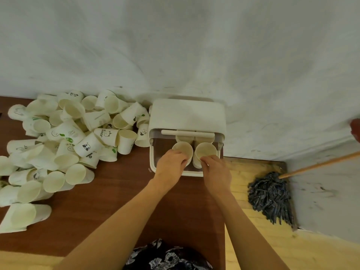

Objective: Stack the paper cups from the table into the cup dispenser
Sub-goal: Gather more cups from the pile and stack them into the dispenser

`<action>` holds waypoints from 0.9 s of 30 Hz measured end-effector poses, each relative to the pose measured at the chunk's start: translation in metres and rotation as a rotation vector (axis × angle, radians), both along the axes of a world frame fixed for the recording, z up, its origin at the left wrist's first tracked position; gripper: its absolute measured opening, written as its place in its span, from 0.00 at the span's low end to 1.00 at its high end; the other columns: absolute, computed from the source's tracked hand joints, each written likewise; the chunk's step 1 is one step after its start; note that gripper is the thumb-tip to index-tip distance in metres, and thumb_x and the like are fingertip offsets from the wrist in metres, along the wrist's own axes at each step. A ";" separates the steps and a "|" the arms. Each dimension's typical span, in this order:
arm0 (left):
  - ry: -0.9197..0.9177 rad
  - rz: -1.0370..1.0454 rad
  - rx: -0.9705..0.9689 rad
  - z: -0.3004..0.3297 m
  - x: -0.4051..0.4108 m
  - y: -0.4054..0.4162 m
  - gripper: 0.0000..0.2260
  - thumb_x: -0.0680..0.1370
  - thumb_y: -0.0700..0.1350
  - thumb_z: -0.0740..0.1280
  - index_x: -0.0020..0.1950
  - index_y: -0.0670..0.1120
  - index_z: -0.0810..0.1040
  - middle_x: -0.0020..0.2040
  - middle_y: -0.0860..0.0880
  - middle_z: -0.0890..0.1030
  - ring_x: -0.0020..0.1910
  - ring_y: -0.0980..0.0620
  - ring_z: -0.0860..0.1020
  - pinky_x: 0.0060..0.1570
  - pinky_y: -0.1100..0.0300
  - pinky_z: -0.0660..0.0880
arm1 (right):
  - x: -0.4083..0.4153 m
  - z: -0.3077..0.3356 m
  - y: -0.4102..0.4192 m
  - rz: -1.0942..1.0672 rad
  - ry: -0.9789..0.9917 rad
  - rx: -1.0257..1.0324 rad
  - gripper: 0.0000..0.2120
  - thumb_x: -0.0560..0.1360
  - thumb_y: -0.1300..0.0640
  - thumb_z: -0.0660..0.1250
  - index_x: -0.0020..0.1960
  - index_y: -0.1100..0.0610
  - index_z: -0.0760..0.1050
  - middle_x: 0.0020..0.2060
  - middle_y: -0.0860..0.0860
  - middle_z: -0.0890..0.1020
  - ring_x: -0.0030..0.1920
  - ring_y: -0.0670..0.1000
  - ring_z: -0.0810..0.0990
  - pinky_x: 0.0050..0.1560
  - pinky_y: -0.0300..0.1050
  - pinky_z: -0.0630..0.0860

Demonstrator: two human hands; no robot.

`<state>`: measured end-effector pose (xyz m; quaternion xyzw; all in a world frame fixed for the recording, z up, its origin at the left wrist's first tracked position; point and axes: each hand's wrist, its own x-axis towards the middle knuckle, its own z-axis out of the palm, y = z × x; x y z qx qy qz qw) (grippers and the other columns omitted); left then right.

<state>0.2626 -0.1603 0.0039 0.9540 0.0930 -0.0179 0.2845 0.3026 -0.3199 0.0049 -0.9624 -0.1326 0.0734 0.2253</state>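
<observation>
Right now both of the person's hands are down at the cup dispenser (187, 117), a white box that stands at the far right end of the brown table (120, 184), against the pale wall (175, 45). Its lid is raised and the front is open, so 2 rows of nested cups show inside, side by side. The left hand (170, 163) has its fingers curled round the rim of the left cup (182, 150), pinching it at the near edge. The right hand (215, 168) does the same with the right cup (206, 150), its fingers bent over the near rim. Both cups point their open mouths up and toward the person, and they sit just beside each other, nearly touching.

To the left, a big loose pile of paper cups (64, 137) covers the table, most lying on their sides, some printed with small cartoon faces and green marks. The pile reaches almost to the dispenser's left wall.

On the yellow floor (259, 240) to the right lies a dark grey mop (270, 195), its wooden handle running up and away to the right.
</observation>
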 end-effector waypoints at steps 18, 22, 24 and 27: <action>-0.104 0.048 -0.074 0.019 -0.034 0.044 0.07 0.78 0.47 0.65 0.54 0.49 0.80 0.48 0.54 0.79 0.46 0.56 0.76 0.44 0.62 0.73 | -0.031 0.012 0.040 -0.013 -0.021 0.178 0.10 0.80 0.53 0.64 0.60 0.51 0.78 0.56 0.45 0.79 0.47 0.46 0.79 0.43 0.37 0.74; -0.074 0.192 -0.026 0.026 -0.064 0.095 0.06 0.78 0.47 0.66 0.53 0.50 0.80 0.47 0.55 0.78 0.44 0.57 0.75 0.44 0.60 0.73 | -0.046 0.014 0.085 0.110 0.045 0.253 0.09 0.80 0.54 0.64 0.58 0.52 0.79 0.55 0.45 0.80 0.46 0.43 0.77 0.45 0.38 0.76; -0.037 0.269 0.012 0.027 -0.077 0.125 0.07 0.78 0.47 0.65 0.54 0.50 0.80 0.48 0.53 0.79 0.46 0.54 0.76 0.46 0.56 0.74 | -0.052 0.011 0.110 0.164 0.083 0.244 0.09 0.80 0.54 0.64 0.58 0.51 0.79 0.54 0.45 0.79 0.47 0.42 0.76 0.46 0.38 0.75; 0.040 0.344 0.079 0.025 -0.091 0.170 0.12 0.78 0.47 0.65 0.60 0.48 0.79 0.54 0.50 0.79 0.54 0.49 0.75 0.51 0.53 0.74 | -0.057 0.008 0.146 0.211 0.170 0.216 0.12 0.79 0.54 0.64 0.61 0.52 0.77 0.55 0.45 0.78 0.47 0.42 0.75 0.48 0.38 0.74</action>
